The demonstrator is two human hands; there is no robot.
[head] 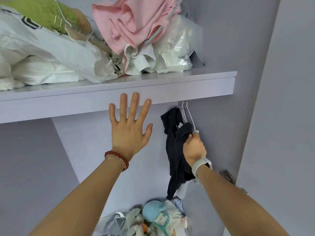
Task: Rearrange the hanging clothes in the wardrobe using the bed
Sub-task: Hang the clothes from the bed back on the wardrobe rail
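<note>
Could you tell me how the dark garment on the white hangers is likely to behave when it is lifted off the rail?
The dark garment will probably be floppy: it sags in loose folds below the right hand. It looks thin, so likely light. It could slip off the white hangers, since it sits bunched and lopsided on them.

This is the inside of a home wardrobe, with pale lilac laminate walls and a thick matching shelf (153, 87) across the upper half of the frame. Crumpled pink fabric (134, 23) and white plastic bags (42, 53) are heaped on it, while a dark garment on thin white wire hangers (185, 114) hangs beneath at centre right.
</note>
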